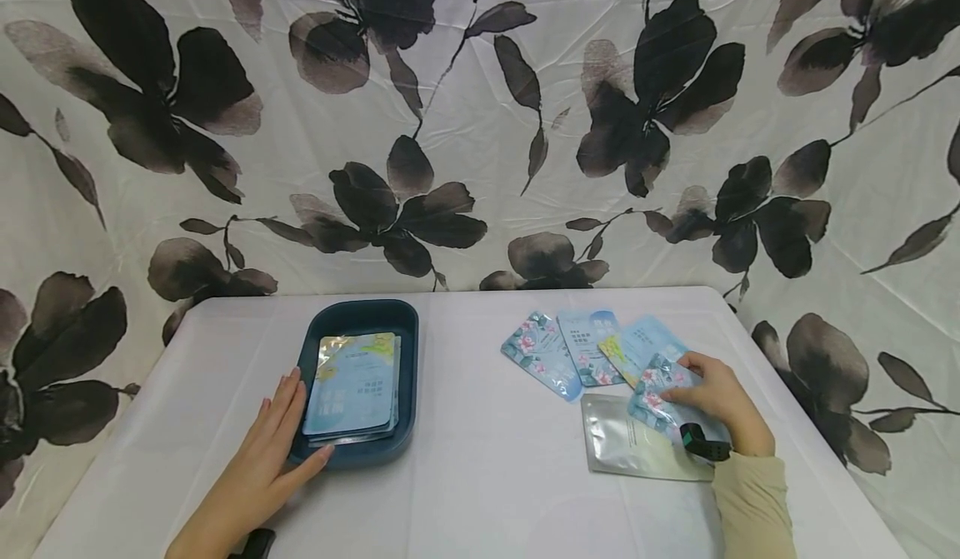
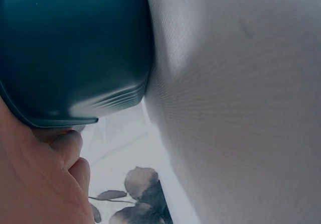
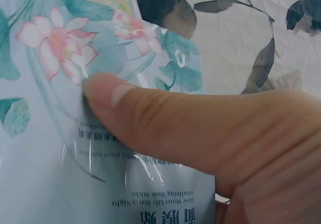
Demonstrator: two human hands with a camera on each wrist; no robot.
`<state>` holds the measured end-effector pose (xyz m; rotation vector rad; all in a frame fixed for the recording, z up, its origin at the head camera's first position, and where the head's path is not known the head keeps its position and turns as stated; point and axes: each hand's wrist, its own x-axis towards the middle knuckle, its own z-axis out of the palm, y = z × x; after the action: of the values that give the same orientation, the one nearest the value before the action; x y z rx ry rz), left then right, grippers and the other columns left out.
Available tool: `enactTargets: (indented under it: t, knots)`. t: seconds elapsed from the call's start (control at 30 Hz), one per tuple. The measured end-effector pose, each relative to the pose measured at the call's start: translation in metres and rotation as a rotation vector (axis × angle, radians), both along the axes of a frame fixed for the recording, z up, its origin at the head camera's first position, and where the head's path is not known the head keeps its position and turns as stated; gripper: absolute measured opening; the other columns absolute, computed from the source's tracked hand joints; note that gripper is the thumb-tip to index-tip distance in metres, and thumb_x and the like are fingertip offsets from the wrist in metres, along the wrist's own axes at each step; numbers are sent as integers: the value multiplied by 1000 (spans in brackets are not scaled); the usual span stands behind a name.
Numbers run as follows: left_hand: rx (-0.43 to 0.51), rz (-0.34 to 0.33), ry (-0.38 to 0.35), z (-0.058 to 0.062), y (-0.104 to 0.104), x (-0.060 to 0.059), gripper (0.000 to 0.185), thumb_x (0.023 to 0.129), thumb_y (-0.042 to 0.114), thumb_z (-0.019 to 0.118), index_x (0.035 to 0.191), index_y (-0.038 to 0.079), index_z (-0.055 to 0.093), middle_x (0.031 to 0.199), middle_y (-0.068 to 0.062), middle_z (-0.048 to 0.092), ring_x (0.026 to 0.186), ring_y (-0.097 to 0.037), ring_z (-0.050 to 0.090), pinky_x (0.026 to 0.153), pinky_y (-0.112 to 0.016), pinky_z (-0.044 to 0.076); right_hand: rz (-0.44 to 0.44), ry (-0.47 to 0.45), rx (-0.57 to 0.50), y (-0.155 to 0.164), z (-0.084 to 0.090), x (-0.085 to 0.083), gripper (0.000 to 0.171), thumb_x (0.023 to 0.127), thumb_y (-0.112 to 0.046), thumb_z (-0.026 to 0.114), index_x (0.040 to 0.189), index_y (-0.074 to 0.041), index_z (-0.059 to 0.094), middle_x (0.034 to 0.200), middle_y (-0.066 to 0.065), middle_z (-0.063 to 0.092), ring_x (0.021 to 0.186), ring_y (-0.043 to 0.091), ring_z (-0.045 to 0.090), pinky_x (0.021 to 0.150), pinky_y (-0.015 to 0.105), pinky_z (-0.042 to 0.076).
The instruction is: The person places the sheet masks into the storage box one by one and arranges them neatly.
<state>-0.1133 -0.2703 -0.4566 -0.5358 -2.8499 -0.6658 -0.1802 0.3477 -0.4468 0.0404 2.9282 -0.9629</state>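
Observation:
My left hand (image 1: 262, 463) lies with straight fingers along the near left side of a dark teal tray (image 1: 410, 384), thumb at its front corner. Inside the tray is a stack of light blue face mask packets (image 1: 352, 396). In the left wrist view the tray's outer wall (image 2: 75, 43) stands beside the hand (image 2: 40, 179). On the right, my right hand (image 1: 716, 396) pinches a blue face mask packet (image 1: 652, 405) printed with pink lotus flowers. Its thumb (image 3: 165, 118) presses across the packet's printed front (image 3: 45, 133); the fingers behind are hidden.
Beyond the held packet, a lotus packet (image 1: 540, 351), another blue packet (image 1: 588, 342) and a blue-and-yellow one (image 1: 648, 338) lie fanned on the white table (image 1: 480, 459). A silver-green packet (image 1: 618, 446) lies partly under the held one. A floral cloth (image 1: 465, 126) hangs behind.

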Motion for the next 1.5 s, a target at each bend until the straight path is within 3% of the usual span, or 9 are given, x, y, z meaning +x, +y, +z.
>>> enactTargets:
  t: [0.2, 0.4, 0.9, 1.2, 1.5]
  knots:
    - [-4, 1, 10, 0, 0, -1, 96, 92, 44, 68, 156, -4, 14, 166, -7, -4, 152, -29, -1, 121, -41, -6, 9, 74, -61, 1, 2, -1, 35, 76, -14, 86, 100, 0, 65, 95, 13, 67, 79, 21, 51, 70, 32, 41]
    - [-14, 12, 2, 0, 1, -1, 96, 92, 45, 67, 156, -4, 14, 166, -7, -4, 152, -25, -4, 121, -40, -6, 38, 73, -137, 2, 5, 2, 38, 79, -10, 82, 110, 6, 66, 102, 19, 71, 80, 12, 56, 67, 24, 46]
    - [-4, 8, 9, -1, 1, 0, 97, 92, 44, 68, 157, -2, 13, 167, -7, -4, 152, -21, -6, 121, -40, -6, 14, 90, -108, 6, 24, 7, 38, 85, -13, 77, 116, 5, 66, 111, 21, 69, 88, 13, 54, 71, 23, 44]
    - [-8, 15, 0, 0, 1, -1, 97, 92, 45, 67, 157, -2, 13, 167, -7, -4, 152, -21, -6, 121, -42, -5, -16, 199, -70, -2, 37, 9, 33, 87, -11, 73, 115, 4, 66, 107, 19, 70, 88, 14, 51, 76, 32, 40]
    - [-10, 23, -1, 2, 2, 0, 97, 92, 45, 67, 156, -4, 14, 166, -7, -4, 152, -21, -7, 121, -42, -5, -61, 230, -193, -14, 38, 4, 32, 89, -8, 72, 116, 6, 64, 94, 17, 71, 74, 6, 56, 67, 21, 41]
